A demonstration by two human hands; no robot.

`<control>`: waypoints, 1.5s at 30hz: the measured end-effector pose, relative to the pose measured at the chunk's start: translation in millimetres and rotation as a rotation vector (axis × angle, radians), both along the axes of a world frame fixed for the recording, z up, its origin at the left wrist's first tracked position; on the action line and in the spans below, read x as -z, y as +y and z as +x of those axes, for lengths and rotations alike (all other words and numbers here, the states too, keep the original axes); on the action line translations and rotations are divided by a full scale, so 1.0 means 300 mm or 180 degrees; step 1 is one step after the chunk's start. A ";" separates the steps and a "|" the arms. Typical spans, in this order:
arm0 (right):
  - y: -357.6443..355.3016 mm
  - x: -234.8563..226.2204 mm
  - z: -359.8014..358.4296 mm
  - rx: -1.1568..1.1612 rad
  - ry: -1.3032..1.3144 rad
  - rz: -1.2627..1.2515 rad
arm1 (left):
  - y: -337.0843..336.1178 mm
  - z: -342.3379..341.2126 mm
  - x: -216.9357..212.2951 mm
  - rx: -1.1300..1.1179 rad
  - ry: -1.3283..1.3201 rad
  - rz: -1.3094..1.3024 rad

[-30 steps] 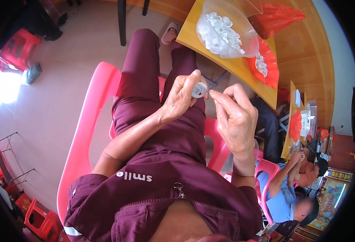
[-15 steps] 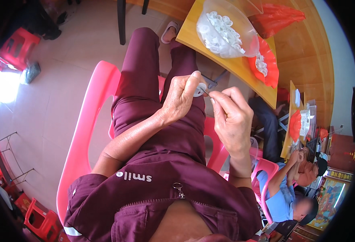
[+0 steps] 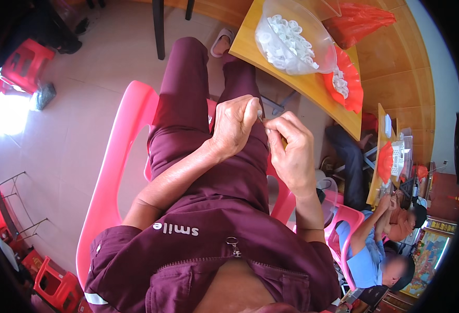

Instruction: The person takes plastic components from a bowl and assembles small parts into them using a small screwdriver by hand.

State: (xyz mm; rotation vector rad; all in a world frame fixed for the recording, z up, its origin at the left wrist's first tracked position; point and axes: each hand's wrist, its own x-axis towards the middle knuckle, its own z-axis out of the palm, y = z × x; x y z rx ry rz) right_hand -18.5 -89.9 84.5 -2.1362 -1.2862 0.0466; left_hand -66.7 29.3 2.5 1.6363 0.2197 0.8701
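Observation:
Above my lap, my left hand (image 3: 233, 128) is closed with its thumb up, pinching a small white plastic piece (image 3: 259, 113). Only a sliver of that piece shows past the thumb. Just to its right, my right hand (image 3: 292, 151) pinches a thin, dark, pointed tool (image 3: 261, 120) between thumb and forefinger. The tool's tip is at the white piece, but I cannot tell whether it goes into it. Much of the tool is hidden by my fingers.
A wooden table (image 3: 245, 44) at the upper right bears a clear plastic bowl (image 3: 324, 57) of white ring-like pieces. Beside it lies a red plastic sheet (image 3: 353, 96) with more pieces. A pink chair (image 3: 101, 177) surrounds me. At right, a person in blue (image 3: 367, 261) sits by another table.
My left hand has turned, so the white disc that showed broadly is now mostly hidden behind the thumb. My right hand has moved slightly left with the tool.

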 end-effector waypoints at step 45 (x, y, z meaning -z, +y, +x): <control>-0.065 -0.101 0.005 0.0216 -0.0731 0.0413 | 0.022 0.015 -0.117 0.1824 0.0275 -0.1916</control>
